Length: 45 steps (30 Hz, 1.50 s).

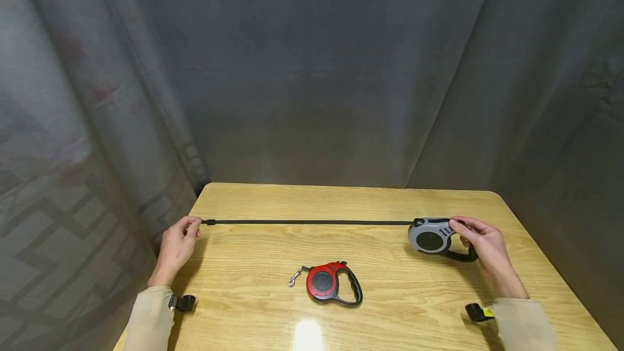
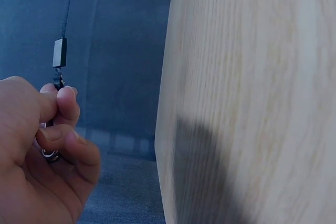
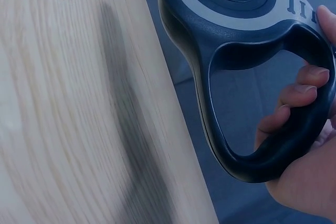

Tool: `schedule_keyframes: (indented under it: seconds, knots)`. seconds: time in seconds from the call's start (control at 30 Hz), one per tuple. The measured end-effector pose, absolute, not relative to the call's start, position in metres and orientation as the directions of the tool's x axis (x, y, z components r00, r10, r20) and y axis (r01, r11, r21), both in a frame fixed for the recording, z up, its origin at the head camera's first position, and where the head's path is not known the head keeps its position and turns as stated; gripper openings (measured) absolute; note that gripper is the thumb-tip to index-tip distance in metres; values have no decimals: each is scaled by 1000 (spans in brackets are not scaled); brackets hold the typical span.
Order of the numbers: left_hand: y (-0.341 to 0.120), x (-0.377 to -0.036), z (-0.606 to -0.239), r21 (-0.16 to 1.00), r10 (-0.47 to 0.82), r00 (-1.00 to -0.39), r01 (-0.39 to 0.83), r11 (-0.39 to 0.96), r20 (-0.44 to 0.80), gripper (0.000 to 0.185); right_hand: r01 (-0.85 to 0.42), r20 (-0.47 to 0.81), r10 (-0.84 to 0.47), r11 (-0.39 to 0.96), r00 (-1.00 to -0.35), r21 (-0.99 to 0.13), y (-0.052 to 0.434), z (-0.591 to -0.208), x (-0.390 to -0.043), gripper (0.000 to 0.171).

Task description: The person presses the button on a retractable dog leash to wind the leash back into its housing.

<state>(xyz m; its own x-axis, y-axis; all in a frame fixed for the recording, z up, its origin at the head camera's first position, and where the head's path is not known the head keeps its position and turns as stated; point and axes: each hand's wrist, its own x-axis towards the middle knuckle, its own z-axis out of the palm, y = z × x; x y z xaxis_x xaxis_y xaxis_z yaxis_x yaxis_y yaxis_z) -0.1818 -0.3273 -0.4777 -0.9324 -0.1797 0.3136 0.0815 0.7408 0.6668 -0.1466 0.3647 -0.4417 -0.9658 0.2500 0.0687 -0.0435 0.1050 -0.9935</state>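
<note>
Hands sit at opposite ends of a taut leash line. Our right hand (image 1: 485, 251) grips the grey and black retractable plastic leash housing (image 1: 431, 236) by its black loop handle (image 3: 262, 129): the fingers (image 3: 299, 90) curl through the loop, and the thumb rests on the top of the housing near the printed markings. The housing is held over the right part of the light wooden table (image 1: 390, 307); we cannot tell whether it touches the surface.

Our left hand (image 1: 176, 247) is at the left table edge. Its thumb and fingertips (image 2: 65, 109) pinch the free end of the narrow black leash tape (image 1: 312, 222), just below a small black rectangular stopper (image 2: 60, 52). A metal clip part (image 2: 50, 154) shows between the curled fingers; its form is mostly hidden.

The tape runs straight and level from the housing nose to the left hand, across the far half of the table.

A red and black retractable leash housing (image 1: 331, 283) lies flat on the table near the front centre, between our two arms and well apart from both hands. Its silver snap hook (image 1: 294, 278) lies on the table just beside its left end.

Grey fabric curtains (image 1: 312, 69) enclose the table on three sides.
</note>
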Motion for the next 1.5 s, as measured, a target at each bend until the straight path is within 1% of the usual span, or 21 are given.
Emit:
schedule_keyframes:
  seconds: [0.37, 0.77, 1.5]
  knots:
    - [-325, -182, -476, 659, -169, -930, 95, 746, 326, 31, -53, 70, 235, 80, -969, -995, 358, -441, -146, 17]
    - [-321, -182, -475, 660, -170, -928, 100, 744, 333, 29, -48, 72, 231, 106, -970, -993, 354, -442, -147, 17]
    - [-313, -184, -476, 668, -154, -925, 130, 733, 348, 25, -74, 86, 198, 70, -976, -995, 346, -443, -149, 18]
